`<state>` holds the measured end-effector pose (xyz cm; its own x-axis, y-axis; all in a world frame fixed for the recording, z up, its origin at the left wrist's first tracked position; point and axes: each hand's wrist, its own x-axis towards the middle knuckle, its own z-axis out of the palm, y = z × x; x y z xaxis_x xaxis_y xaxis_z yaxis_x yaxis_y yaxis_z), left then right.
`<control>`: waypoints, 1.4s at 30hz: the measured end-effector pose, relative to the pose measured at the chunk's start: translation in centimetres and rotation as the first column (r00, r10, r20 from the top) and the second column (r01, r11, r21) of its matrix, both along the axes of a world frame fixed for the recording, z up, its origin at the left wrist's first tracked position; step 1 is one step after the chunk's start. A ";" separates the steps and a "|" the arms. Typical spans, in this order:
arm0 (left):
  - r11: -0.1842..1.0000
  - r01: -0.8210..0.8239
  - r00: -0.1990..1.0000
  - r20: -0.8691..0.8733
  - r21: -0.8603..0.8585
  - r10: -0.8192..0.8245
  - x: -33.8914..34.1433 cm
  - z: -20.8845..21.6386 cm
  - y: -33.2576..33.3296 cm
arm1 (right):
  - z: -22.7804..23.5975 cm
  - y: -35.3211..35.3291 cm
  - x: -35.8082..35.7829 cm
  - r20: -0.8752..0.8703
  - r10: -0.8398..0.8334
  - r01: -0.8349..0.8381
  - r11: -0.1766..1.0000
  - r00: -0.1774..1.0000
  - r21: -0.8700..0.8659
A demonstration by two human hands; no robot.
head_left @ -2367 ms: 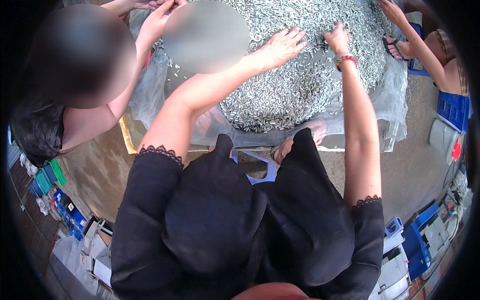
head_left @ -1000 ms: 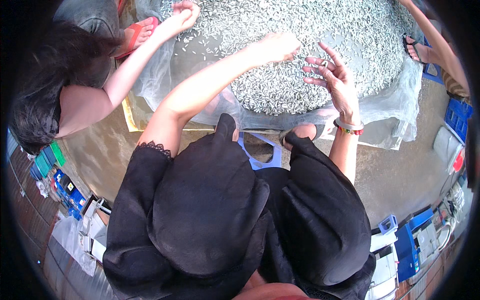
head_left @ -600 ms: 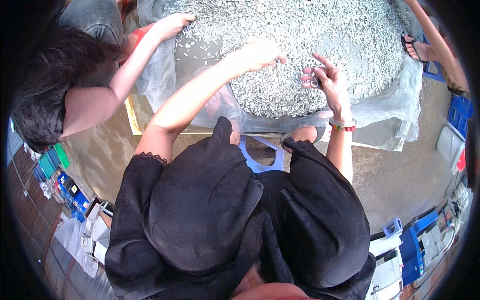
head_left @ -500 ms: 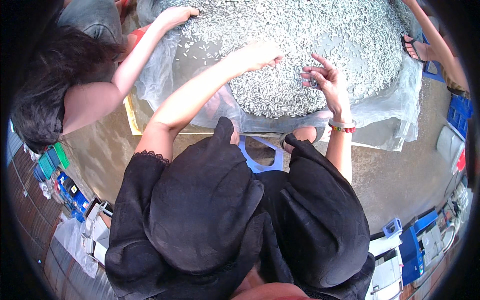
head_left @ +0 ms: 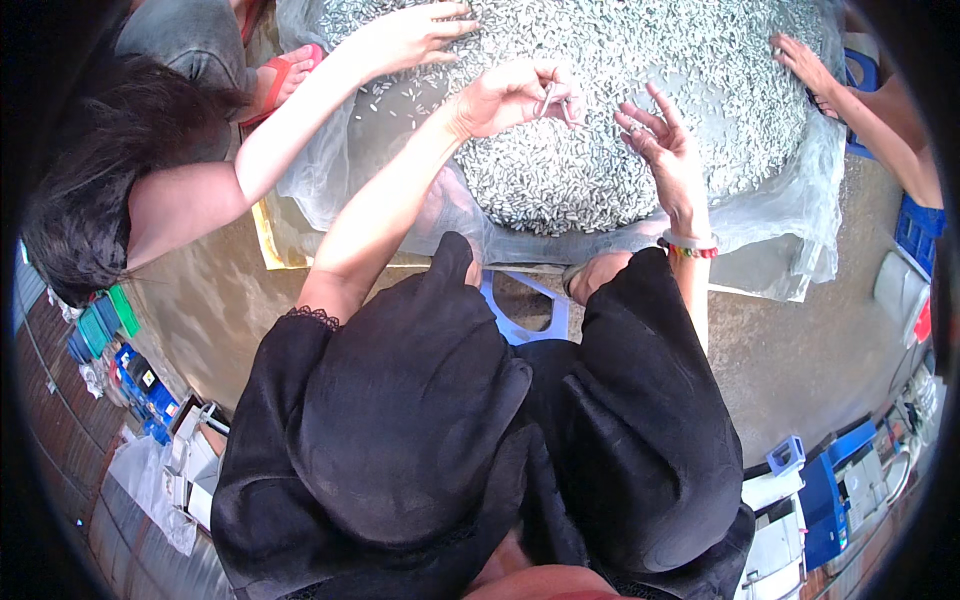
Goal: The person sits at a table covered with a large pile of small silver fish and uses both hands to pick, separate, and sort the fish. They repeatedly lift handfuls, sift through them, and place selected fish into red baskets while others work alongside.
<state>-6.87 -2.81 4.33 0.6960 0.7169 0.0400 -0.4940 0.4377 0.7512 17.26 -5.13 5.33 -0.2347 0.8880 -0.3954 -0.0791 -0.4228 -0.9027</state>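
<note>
The bare left hand (head_left: 500,98) is holding its fingers narrow, contents unclear, likely for precision; the bare right hand (head_left: 672,158), wide. Small silvery-white oblong pieces (head_left: 565,190) are lying beneath.

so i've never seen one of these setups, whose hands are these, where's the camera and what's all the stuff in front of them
There's no machine here, just a person working bare-handed. The camera sits on that person's head and looks down; its very wide lens bends straight edges and leaves the dark rim. The black shape below is their clothing.

The arms reaching up from it are theirs. The left hand seems to pinch a small, thin piece; the right hand has its fingers spread, and I can't tell whether it holds anything.

Before them lies a broad pile of small silvery pieces, with a see-through sheet around its edge. The hands at left and far right are other people's.
</note>
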 end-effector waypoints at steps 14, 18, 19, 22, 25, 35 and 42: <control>0.999 0.013 0.744 -0.667 0.044 0.020 -1.1 0.7 0.5 | -8.4 3.0 -1.6 0.830 0.069 -0.601 0.722 0.554 0.342; 0.594 0.474 0.407 -0.760 0.650 0.507 -1.9 -4.6 -1.0 | -7.8 1.8 -1.0 0.742 0.071 -0.386 0.884 0.667 0.263; 0.582 0.552 0.315 -0.796 0.597 0.517 -1.7 -5.0 -1.5 | -7.6 1.5 -0.6 0.763 0.031 -0.391 0.872 0.645 0.295; 0.505 0.652 0.238 -0.785 0.565 0.572 -0.8 -5.3 -2.5 | -5.1 1.2 0.8 0.403 -0.038 -0.018 0.991 0.914 0.133; 0.576 0.647 0.240 -0.851 0.499 0.466 -0.4 -4.2 -2.2 | -3.6 1.4 3.2 -0.233 -0.264 0.229 0.959 0.936 -0.168; 0.658 0.475 0.196 -0.799 0.584 0.568 -1.0 -1.6 -1.2 | -8.4 3.6 -2.4 0.942 -0.036 -0.531 0.819 0.332 0.218; 0.981 0.033 0.986 -0.155 -0.193 -0.064 -0.8 1.5 1.7 | -6.6 2.0 -0.1 0.762 0.076 -0.307 0.937 0.644 0.165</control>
<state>-7.63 -1.13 5.78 0.7165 0.6660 -0.2078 -0.3490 0.6000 0.7198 17.12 -3.16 -1.24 -0.1461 0.9489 -0.2798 0.7118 -0.0956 -0.6958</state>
